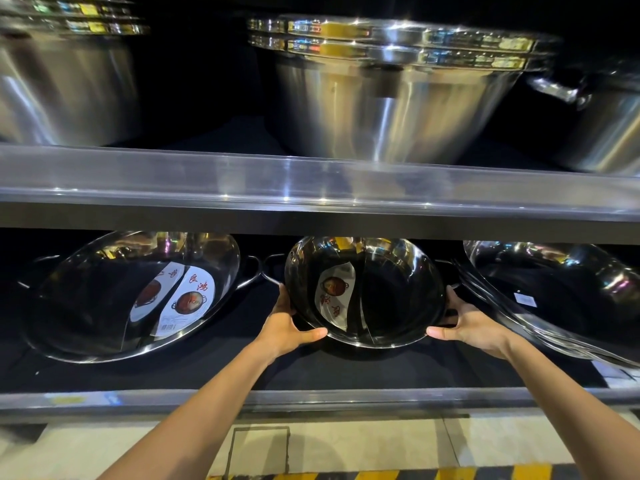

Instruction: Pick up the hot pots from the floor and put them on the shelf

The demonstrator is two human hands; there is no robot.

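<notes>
Nearest the camera lies a strip of pale floor [346,445] with a yellow-and-black striped line along its near edge. Above it runs the metal front edge of the lower shelf [138,398], and both forearms reach over that edge onto the black shelf surface.

The left hand [287,323] and right hand [474,323] grip a divided hot pot [367,292] from opposite sides. Each hand is curled around the rim, with the thumb hooked along the near lower edge and the fingers wrapped behind the side. The pot sits between the hands, near the middle of the lower shelf, tilted so that its open mouth faces the camera. Its divider runs roughly near to far, and its side handles point left and right, just beyond each hand. Both hands look equally close to it, so lowering or sliding it back would probably be an even, two-handed move.

A larger labelled pot [131,296] leans just beside it on the left, and a stack of pans [554,299] leans on the right.

Farther up, the upper shelf [311,181] carries big steel basins [391,98].
</notes>
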